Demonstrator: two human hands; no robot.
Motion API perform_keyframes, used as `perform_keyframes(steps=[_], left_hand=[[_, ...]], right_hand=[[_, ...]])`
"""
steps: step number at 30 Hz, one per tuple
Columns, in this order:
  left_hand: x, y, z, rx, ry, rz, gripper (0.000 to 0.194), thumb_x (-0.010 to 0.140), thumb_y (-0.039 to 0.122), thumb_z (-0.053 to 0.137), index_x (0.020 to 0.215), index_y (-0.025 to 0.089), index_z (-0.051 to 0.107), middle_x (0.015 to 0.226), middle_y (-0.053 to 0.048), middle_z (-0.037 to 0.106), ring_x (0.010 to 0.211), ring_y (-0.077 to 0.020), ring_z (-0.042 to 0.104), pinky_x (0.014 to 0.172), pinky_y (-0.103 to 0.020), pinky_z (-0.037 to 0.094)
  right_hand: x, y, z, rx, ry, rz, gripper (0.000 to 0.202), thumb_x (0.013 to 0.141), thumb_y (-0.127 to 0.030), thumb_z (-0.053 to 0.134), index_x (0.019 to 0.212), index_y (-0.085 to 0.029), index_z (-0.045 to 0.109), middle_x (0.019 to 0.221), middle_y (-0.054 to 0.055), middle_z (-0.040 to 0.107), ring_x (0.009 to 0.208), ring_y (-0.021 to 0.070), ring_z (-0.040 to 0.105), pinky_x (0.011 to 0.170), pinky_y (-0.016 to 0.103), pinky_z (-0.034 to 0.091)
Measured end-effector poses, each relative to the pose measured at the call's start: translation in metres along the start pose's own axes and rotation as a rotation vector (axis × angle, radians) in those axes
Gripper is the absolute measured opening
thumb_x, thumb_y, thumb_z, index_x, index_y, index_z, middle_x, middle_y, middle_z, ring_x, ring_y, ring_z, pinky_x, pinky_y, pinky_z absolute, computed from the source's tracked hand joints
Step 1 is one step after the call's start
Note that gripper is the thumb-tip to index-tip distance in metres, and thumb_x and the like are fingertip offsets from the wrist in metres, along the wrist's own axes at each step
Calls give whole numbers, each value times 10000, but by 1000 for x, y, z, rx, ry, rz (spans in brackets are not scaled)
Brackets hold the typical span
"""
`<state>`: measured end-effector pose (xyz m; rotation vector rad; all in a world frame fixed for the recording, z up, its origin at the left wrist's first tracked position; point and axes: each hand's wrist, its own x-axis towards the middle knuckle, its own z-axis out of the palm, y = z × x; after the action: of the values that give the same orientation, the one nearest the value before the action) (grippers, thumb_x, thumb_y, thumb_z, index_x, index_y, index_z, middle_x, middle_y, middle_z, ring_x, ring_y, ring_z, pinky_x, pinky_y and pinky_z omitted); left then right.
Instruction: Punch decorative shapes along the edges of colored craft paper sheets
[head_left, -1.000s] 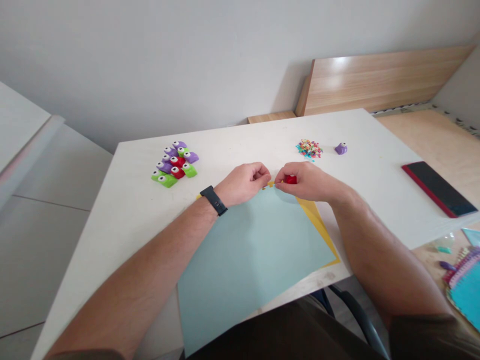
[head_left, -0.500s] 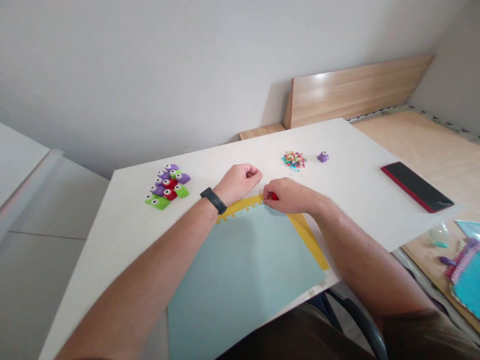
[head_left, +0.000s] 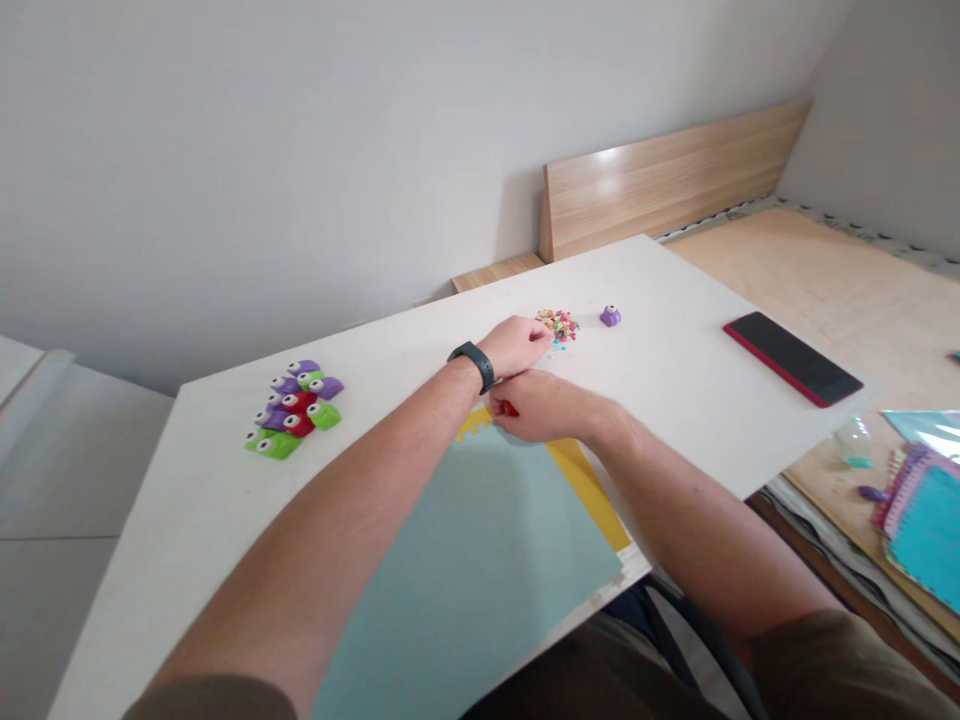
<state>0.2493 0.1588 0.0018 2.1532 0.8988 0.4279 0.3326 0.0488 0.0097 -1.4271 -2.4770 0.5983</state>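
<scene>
My left hand (head_left: 516,345), with a dark band on its wrist, is at the near left side of a pile of small multicoloured beads or sequins (head_left: 561,324). Its fingers are curled together, and anything between them is hidden. Just below it, my right hand (head_left: 546,405) is closed around a small red piece (head_left: 510,408), mostly covered by the fingers. Under my right hand lies a pale blue-green sheet (head_left: 495,540) over a yellow notched-edge mat (head_left: 589,490). One purple one-eyed figure (head_left: 610,317) sits beyond the pile, to its right.
At left on the white table (head_left: 195,500) stands a cluster of purple, green and red one-eyed figures (head_left: 296,405). A black-and-red tablet-like slab (head_left: 793,357) lies near the right edge. Beyond it, a lower wooden surface holds a clear jar (head_left: 855,442) and a turquoise cloth-like item (head_left: 926,530).
My left hand has moved right, over to the pile, and its forearm now crosses closer to my right hand. My right hand keeps hold of the red piece. The camera view has shifted right.
</scene>
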Motion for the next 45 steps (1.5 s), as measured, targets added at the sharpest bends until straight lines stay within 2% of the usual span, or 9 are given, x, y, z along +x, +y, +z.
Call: perform_keyframes(steps=[6, 14, 19, 23, 27, 31, 35, 42, 45], left_hand=[[-1, -12, -4, 80, -45, -15, 288, 833, 332, 599, 973, 171, 792, 819, -24, 750, 730, -170, 626, 638, -259, 454], [3, -15, -1, 138, -18, -29, 219, 762, 240, 668, 928, 177, 796, 880, -53, 777, 772, -181, 666, 711, -268, 508], [-6, -18, -9, 162, 17, -24, 228, 798, 285, 651, 942, 170, 786, 896, -61, 775, 808, -189, 674, 750, -278, 510], [-30, -21, -25, 162, 84, -9, 282, 861, 386, 612, 956, 173, 770, 932, -64, 776, 850, -195, 680, 804, -291, 517], [-69, -18, -42, 99, 115, -20, 323, 893, 436, 602, 1024, 179, 749, 1014, -75, 780, 894, -202, 692, 830, -300, 524], [-115, -14, -51, 72, 93, -101, 363, 906, 491, 607, 1071, 192, 730, 1034, -63, 779, 900, -206, 707, 835, -315, 535], [-152, -15, -51, 61, 12, -167, 390, 900, 533, 620, 1097, 210, 716, 1017, -40, 777, 891, -205, 712, 786, -302, 540], [-177, -21, -51, 120, -13, -218, 285, 916, 467, 591, 966, 223, 728, 918, -13, 776, 832, -197, 710, 741, -292, 517], [-181, -22, -52, 142, -14, -206, 266, 924, 434, 573, 956, 222, 730, 910, -12, 774, 824, -192, 705, 724, -285, 501]], right_hand=[[-2, -2, 0, -27, 11, 10, 167, 861, -189, 545, 839, -174, 710, 832, 63, 743, 656, 147, 556, 612, 276, 330], [-1, -3, -1, -42, -14, 21, 171, 877, -194, 548, 848, -168, 714, 854, 71, 749, 672, 152, 569, 625, 277, 338], [-1, 0, 0, -48, -16, -7, 159, 868, -197, 547, 853, -182, 704, 856, 65, 750, 710, 169, 594, 640, 283, 343], [-1, 1, 0, -54, 0, -11, 164, 873, -213, 542, 857, -191, 703, 886, 68, 756, 763, 183, 615, 682, 283, 357], [-1, 3, -2, -37, 9, -24, 156, 858, -207, 544, 851, -197, 700, 866, 57, 754, 764, 180, 620, 685, 275, 366], [-1, 5, -5, -8, 18, -7, 149, 852, -210, 562, 869, -198, 709, 849, 44, 752, 753, 173, 623, 672, 268, 372], [-1, 5, -7, 37, 71, -1, 151, 880, -229, 573, 906, -190, 717, 873, 45, 751, 776, 169, 629, 700, 262, 392], [-2, 2, -10, 97, 94, 18, 171, 922, -310, 591, 896, -186, 706, 869, 46, 733, 759, 166, 618, 698, 267, 421], [-1, 4, -10, 141, 110, 30, 262, 978, -296, 485, 976, -178, 719, 952, 68, 733, 847, 180, 639, 780, 288, 453]])
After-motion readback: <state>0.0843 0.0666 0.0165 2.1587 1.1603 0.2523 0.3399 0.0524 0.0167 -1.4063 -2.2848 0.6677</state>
